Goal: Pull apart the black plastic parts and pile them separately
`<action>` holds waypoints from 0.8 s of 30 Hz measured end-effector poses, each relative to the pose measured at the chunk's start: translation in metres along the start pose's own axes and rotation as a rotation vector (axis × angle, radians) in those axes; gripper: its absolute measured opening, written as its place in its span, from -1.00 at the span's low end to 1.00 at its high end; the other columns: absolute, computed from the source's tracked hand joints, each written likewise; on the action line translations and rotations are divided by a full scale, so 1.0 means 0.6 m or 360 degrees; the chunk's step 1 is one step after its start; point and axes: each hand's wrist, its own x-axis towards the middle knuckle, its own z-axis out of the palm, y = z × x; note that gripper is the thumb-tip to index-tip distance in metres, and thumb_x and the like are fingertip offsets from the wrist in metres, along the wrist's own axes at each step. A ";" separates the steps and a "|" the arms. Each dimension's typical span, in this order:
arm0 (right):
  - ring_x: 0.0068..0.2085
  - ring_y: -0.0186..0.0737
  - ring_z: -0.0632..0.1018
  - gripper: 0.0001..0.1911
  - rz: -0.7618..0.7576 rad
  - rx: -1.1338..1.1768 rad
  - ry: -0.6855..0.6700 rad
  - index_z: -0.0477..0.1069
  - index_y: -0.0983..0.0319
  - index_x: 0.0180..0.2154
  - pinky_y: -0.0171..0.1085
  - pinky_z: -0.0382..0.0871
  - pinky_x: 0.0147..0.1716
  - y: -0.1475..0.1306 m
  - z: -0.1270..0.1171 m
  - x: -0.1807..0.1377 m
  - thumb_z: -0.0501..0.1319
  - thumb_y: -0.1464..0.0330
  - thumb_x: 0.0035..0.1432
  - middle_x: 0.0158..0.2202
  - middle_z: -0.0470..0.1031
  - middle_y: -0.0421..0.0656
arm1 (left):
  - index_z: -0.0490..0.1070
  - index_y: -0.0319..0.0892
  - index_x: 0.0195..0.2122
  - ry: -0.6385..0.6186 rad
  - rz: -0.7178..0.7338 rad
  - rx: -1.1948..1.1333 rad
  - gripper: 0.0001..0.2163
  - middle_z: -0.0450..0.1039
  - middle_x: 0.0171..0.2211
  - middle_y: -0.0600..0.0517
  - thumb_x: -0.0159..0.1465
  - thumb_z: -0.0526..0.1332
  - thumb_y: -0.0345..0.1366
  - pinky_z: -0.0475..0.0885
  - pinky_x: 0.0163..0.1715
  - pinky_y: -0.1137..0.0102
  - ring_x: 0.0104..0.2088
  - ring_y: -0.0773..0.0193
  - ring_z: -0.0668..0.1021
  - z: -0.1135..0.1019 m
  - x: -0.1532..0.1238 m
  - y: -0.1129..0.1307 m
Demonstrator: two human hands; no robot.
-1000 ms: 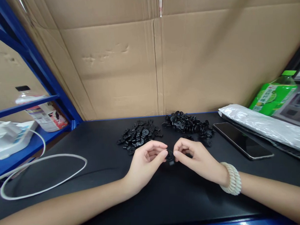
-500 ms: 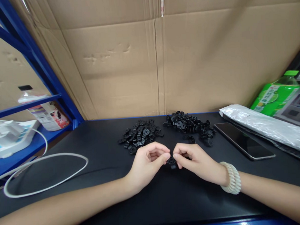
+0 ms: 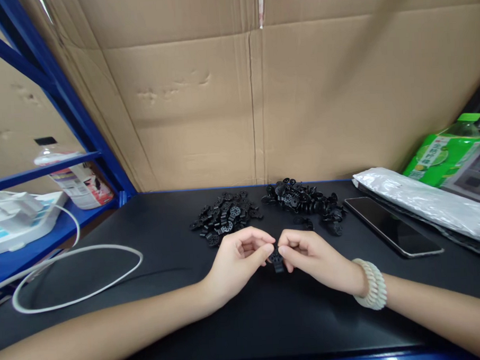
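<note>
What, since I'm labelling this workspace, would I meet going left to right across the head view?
Black-capped bottle, left hand, small black part at the fingertips, right hand, phone, green-capped bottle.

Small black round plate (image 3: 276, 258), face pierced with holes, blocky tab (image 3: 279, 269) jutting toward the near side, edges partly hidden, held just right of middle between left hand (image 3: 240, 260) and right hand (image 3: 313, 255)
</note>
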 end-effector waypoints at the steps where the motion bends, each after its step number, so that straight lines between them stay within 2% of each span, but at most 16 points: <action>1: -0.49 -0.35 0.37 -0.73 0.0003 0.0043 -0.0008 0.28 0.23 -0.46 -0.36 0.24 -0.45 0.000 -0.003 0.000 0.07 0.28 0.29 -0.55 0.36 -0.26 | 0.50 -0.24 -0.34 0.0008 0.0021 0.0042 -0.88 0.49 -0.51 0.06 0.15 0.28 -0.30 0.48 -0.46 0.45 -0.50 0.34 0.51 -0.005 0.003 0.005; 4: -0.47 -0.33 0.39 -0.70 0.0040 0.0114 0.0016 0.35 0.25 -0.38 -0.33 0.26 -0.41 0.003 -0.015 -0.001 0.02 0.23 0.33 -0.54 0.37 -0.25 | 0.52 -0.23 -0.31 0.0106 0.0149 0.0286 -0.86 0.56 -0.39 0.00 0.17 0.26 -0.28 0.49 -0.36 0.42 -0.41 0.29 0.56 -0.039 0.022 0.027; 8: -0.47 -0.32 0.37 -0.66 0.0069 0.0110 0.0063 0.38 0.25 -0.37 -0.33 0.23 -0.43 0.006 -0.028 -0.003 0.01 0.20 0.33 -0.54 0.36 -0.24 | 0.55 -0.20 -0.33 0.0306 0.0369 0.0866 -0.86 0.60 -0.32 -0.01 0.18 0.26 -0.26 0.49 -0.20 0.33 -0.31 0.20 0.59 -0.121 0.066 0.054; 11: -0.47 -0.32 0.36 -0.65 0.0063 0.0105 0.0054 0.38 0.25 -0.39 -0.32 0.23 -0.43 0.007 -0.028 -0.002 0.00 0.21 0.33 -0.54 0.35 -0.23 | 0.55 -0.21 -0.34 0.0430 0.0369 0.1121 -0.85 0.62 -0.33 -0.03 0.17 0.25 -0.26 0.49 -0.15 0.29 -0.29 0.17 0.61 -0.176 0.094 0.051; 14: -0.47 -0.31 0.37 -0.64 0.0057 0.0079 0.0014 0.38 0.25 -0.40 -0.32 0.23 -0.43 0.006 -0.026 -0.001 0.00 0.21 0.33 -0.54 0.35 -0.23 | 0.56 -0.23 -0.36 0.0445 0.0343 0.1185 -0.85 0.62 -0.37 -0.06 0.15 0.24 -0.28 0.51 -0.21 0.28 -0.34 0.15 0.63 -0.202 0.109 0.031; 16: -0.47 -0.31 0.37 -0.63 0.0048 0.0049 0.0006 0.39 0.24 -0.41 -0.32 0.24 -0.43 0.003 -0.029 -0.001 -0.01 0.20 0.33 -0.54 0.36 -0.22 | 0.56 -0.23 -0.39 0.0450 0.0353 0.1234 -0.87 0.63 -0.40 -0.05 0.14 0.25 -0.30 0.52 -0.24 0.28 -0.37 0.15 0.62 -0.203 0.112 0.017; 19: -0.46 -0.31 0.39 -0.64 0.0030 -0.0044 0.0103 0.40 0.24 -0.40 -0.32 0.24 -0.42 -0.004 -0.047 -0.002 0.00 0.20 0.33 -0.54 0.38 -0.22 | 0.56 -0.21 -0.38 0.0489 0.0426 0.1306 -0.87 0.62 -0.36 -0.05 0.15 0.23 -0.31 0.50 -0.22 0.26 -0.35 0.14 0.61 -0.185 0.106 0.009; 22: -0.45 -0.30 0.39 -0.65 0.0019 -0.0149 0.0311 0.41 0.25 -0.39 -0.32 0.25 -0.41 -0.013 -0.079 0.000 0.02 0.19 0.31 -0.53 0.39 -0.21 | 0.56 -0.20 -0.34 0.0466 0.0545 0.1332 -0.86 0.61 -0.31 -0.04 0.19 0.20 -0.33 0.47 -0.21 0.29 -0.30 0.16 0.59 -0.145 0.085 0.014; 24: -0.47 -0.31 0.38 -0.68 0.0053 -0.0237 0.0429 0.41 0.24 -0.37 -0.33 0.24 -0.44 -0.015 -0.101 0.003 0.04 0.19 0.29 -0.53 0.41 -0.21 | 0.55 -0.19 -0.34 0.0298 0.0675 0.1305 -0.86 0.60 -0.30 -0.02 0.22 0.18 -0.36 0.46 -0.19 0.35 -0.27 0.20 0.59 -0.109 0.063 0.019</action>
